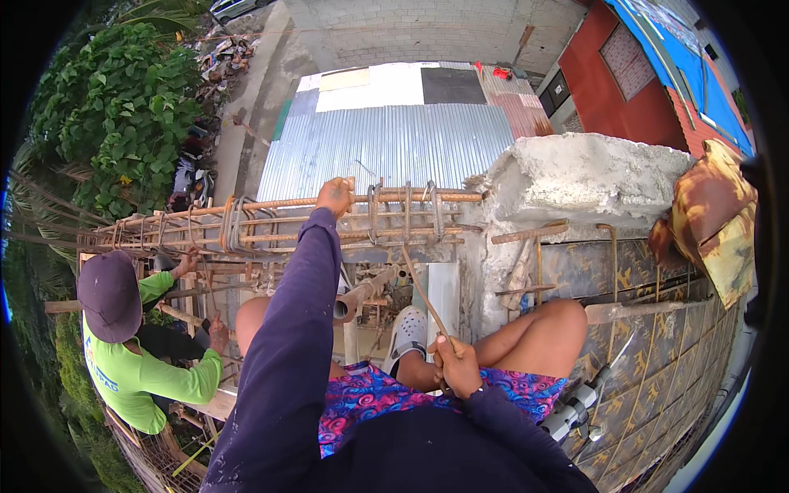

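My left hand (335, 197) is closed around the top rebar (283, 205) of a long reinforcement cage, my arm stretched forward. Steel stirrups (407, 212) loop around the cage's bars to the right of that hand. In front of my lap, my right hand (457, 366) grips a thin rusty steel rod (421, 287). The rod slants up and away, its far end reaching the lower bars of the cage. What lies inside my right fist is hidden.
A co-worker in a lime shirt and cap (111, 296) works at the cage on the left. Rough concrete (588, 177) adjoins the cage's right end. A grey power tool (573, 411) lies by my right knee. Below are a metal roof (386, 140) and a drop between timber props.
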The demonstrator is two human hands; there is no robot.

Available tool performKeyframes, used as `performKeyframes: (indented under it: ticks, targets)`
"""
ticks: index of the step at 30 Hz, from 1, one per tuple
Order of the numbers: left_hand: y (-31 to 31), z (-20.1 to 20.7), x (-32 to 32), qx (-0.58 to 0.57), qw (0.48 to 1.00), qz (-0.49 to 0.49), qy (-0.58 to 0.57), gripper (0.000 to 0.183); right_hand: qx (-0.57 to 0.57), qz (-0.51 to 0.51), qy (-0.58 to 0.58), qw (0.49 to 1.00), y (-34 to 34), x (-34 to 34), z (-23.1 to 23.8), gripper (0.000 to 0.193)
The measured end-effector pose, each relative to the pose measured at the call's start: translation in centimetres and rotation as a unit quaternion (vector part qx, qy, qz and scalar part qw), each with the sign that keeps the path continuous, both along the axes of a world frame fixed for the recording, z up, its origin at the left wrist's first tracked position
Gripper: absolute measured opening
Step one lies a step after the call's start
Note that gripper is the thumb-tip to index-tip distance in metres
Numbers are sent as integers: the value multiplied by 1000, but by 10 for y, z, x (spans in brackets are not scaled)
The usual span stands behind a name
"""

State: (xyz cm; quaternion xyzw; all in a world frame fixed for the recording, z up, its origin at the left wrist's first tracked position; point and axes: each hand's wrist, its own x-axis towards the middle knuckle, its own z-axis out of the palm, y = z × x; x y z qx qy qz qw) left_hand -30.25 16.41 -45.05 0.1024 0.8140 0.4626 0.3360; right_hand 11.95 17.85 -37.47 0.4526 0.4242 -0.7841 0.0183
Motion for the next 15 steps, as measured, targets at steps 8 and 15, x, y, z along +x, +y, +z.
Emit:
performKeyframes:
  ticks: [8,15]
  targets:
    - [-1,0,-26,-67,961,-150,-223,25,-97,9,-73,993,3,0,-28,37]
    - [9,11,-40,-175,951,-253,-39,24,-206,-43,-146,967,-4,-47,-59,35]
